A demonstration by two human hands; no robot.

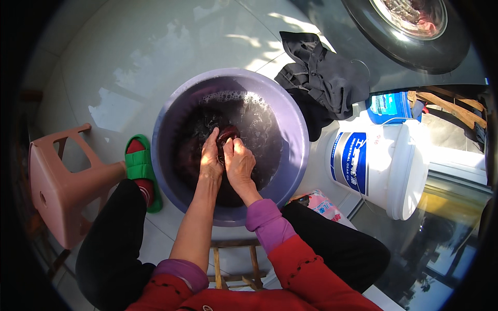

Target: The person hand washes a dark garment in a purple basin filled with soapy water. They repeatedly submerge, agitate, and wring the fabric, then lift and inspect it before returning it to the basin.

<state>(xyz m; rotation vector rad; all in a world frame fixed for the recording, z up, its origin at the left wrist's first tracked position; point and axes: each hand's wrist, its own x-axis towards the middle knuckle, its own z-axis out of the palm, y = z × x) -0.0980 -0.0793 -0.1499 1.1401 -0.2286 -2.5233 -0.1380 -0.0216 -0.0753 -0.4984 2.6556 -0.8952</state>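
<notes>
A purple plastic basin [297, 128] of dark, murky water [260, 147] stands on the floor between my legs. Foam [237, 95] gathers along the water's far side. My left hand [211, 155] and my right hand [239, 160] are close together over the basin's middle. Bunched between them is a wet, dark red cloth [229, 133]. The right fingers are curled tightly on it, while the left hand grips it from the other side with its thumb upward. Most of the cloth is hidden by the hands and the dark water.
Dark grey clothing [330, 77] lies beyond the basin's right rim, near a front-loading washing machine [397, 50]. At right are a white lidded bucket [383, 167], a blue container [389, 107] and a pink printed packet [319, 204]. A pink plastic stool [70, 171] stands left, beyond my green slipper [141, 165].
</notes>
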